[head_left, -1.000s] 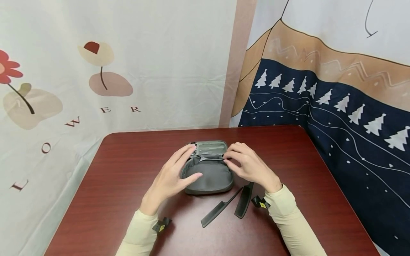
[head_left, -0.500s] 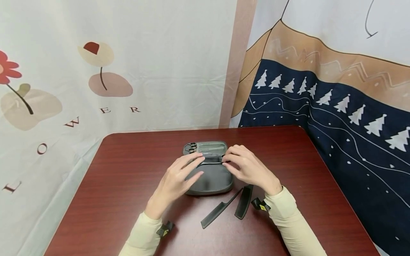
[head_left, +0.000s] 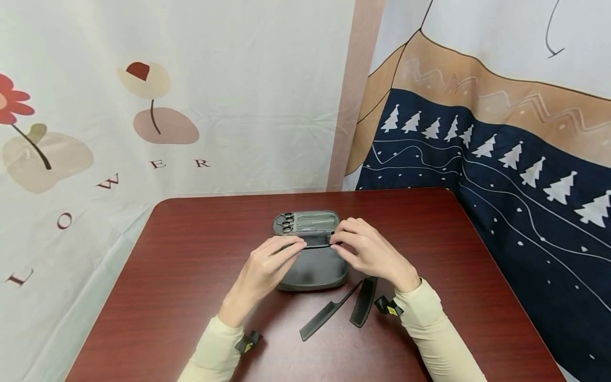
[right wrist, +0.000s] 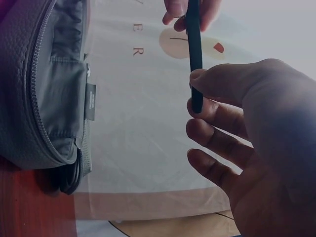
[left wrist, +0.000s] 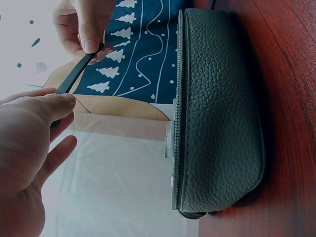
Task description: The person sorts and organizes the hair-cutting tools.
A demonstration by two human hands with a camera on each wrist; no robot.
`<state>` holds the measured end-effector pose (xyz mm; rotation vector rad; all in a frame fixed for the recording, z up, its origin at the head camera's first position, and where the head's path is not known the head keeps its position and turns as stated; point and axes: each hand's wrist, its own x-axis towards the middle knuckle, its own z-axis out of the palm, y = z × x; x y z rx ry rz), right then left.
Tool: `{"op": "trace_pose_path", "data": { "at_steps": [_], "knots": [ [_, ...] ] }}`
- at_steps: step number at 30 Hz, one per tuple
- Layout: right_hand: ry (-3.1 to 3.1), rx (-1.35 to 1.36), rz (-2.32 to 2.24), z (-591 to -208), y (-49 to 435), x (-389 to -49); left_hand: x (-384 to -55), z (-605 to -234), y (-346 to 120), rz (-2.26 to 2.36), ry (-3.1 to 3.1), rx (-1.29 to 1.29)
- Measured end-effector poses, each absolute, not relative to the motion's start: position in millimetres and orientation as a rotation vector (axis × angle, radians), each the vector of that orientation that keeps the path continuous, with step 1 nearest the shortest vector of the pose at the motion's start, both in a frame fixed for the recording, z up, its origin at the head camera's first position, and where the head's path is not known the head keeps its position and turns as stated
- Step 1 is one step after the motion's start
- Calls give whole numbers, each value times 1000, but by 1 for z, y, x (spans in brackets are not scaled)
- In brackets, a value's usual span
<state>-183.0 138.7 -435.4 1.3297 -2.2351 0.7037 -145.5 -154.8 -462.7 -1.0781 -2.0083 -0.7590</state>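
Both hands hold a slim black bar-shaped tool [head_left: 317, 247] level above a grey zip case. My left hand [head_left: 260, 273] pinches its left end between thumb and fingers. The other end is pinched by my right hand [head_left: 369, 249], its lower fingers spread apart in the right wrist view. Seen from the wrists, the tool [left wrist: 74, 74] is narrow and smooth with a rounded end; its exact kind I cannot tell. Below the hands, the case [head_left: 312, 271] lies unzipped, its pebbled side [left wrist: 219, 108] filling much of the left wrist view. Scissors [head_left: 287, 223] sit in the raised lid.
A thin-handled dark comb [head_left: 317, 321] and a wider dark comb [head_left: 365, 303] lie on the red-brown table [head_left: 167, 276] in front of the case. A printed curtain [head_left: 267, 106] hangs behind the table, and a tree-patterned one [head_left: 501, 175] hangs at the right.
My left hand has moved right and its spread fingers have come together on the tool's left end. The tool has come slightly lower and nearer, uncovering the scissors; the right hand has barely shifted.
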Motion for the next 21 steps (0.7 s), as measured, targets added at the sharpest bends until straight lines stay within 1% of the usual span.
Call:
{"op": "trace_pose_path", "data": {
  "at_steps": [21],
  "knots": [
    [-2254, 1318, 717, -436, 139, -182, -141, -464, -158, -732, -2026, -1095]
  ]
}}
